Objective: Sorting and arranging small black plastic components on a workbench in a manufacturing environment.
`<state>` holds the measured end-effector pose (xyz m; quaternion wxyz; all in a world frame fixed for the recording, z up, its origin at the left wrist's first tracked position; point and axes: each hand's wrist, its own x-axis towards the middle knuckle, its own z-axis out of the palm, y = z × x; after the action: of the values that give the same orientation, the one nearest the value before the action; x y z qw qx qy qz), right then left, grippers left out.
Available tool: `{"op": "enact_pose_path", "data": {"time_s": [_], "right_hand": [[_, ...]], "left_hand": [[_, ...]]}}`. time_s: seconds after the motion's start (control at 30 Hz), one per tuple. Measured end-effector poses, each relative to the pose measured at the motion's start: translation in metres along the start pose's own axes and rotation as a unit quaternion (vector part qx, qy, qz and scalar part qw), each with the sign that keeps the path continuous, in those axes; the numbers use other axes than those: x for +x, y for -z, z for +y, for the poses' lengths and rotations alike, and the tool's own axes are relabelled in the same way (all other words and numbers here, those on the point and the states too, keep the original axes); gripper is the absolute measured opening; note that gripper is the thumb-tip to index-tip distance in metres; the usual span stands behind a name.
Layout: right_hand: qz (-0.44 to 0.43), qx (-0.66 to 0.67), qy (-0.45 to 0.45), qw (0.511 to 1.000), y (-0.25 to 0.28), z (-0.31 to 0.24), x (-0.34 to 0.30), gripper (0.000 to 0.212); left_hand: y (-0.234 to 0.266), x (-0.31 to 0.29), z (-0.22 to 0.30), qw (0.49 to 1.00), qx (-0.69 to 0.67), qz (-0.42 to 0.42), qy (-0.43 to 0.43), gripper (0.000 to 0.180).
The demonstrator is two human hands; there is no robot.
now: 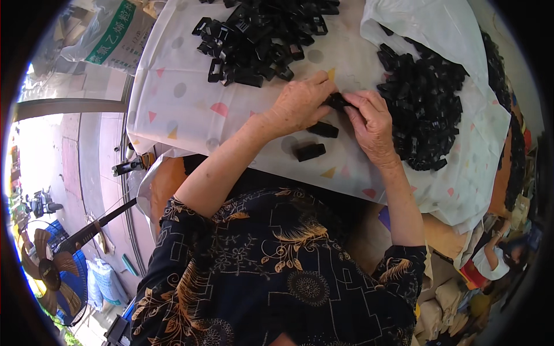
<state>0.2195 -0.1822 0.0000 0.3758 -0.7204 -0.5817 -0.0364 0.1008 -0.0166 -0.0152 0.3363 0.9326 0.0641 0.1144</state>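
Pale tablecloth [190, 118] with pink, yellow and grey shapes is spread under the work, its edge bent by the lens. Near its front half, between the two hands, a small black part [336, 102] is held up over the cloth; its exact shape is hidden by fingers. It is pinched from one side by the left hand [300, 104], fingertips pressed together, and from the other by the right hand [372, 127], thumb against curled fingers. Just below, two loose black pieces are seen lying apart on the cloth: an upper piece [323, 129] and a lower piece [311, 152]. Beyond the left hand, a heap of open-framed black parts [259, 40] is piled; beside the right hand, a denser heap of black pieces [424, 109] is piled, partly covered by a white plastic sheet [427, 23]. Farther out, a printed sack [109, 43] is seen upper left, a fan [52, 274] lower left, another person [493, 259] lower right.
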Motion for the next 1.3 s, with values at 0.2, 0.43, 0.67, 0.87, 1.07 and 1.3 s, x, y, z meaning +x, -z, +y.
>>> {"op": "enact_pose_path", "data": {"time_s": [0.2, 0.43, 0.67, 0.87, 1.07, 1.3], "right_hand": [[-0.024, -0.059, 0.041, 0.997, 0.000, -0.001, 0.003, 0.032], [-0.038, -0.180, 0.054, 0.981, -0.001, -0.007, -0.016, 0.042], [-0.029, -0.173, 0.018, 0.984, 0.004, -0.009, -0.028, 0.045], [0.040, -0.288, -0.049, 0.956, 0.036, 0.014, -0.033, 0.038], [-0.045, -0.329, -0.011, 0.943, 0.033, 0.024, -0.012, 0.033], [-0.015, -0.248, 0.006, 0.969, 0.042, 0.017, -0.006, 0.029]], "left_hand": [[0.005, 0.000, -0.005, 1.000, -0.016, -0.024, -0.001, 0.032], [0.002, 0.003, -0.002, 1.000, -0.009, -0.003, -0.013, 0.033], [0.033, -0.017, 0.018, 0.998, 0.013, 0.059, -0.008, 0.031], [0.089, -0.054, -0.022, 0.957, 0.230, 0.145, 0.098, 0.031], [0.109, -0.054, -0.030, 0.950, 0.276, 0.075, 0.125, 0.027], [0.110, -0.045, -0.026, 0.978, 0.108, 0.143, 0.109, 0.029]]}}
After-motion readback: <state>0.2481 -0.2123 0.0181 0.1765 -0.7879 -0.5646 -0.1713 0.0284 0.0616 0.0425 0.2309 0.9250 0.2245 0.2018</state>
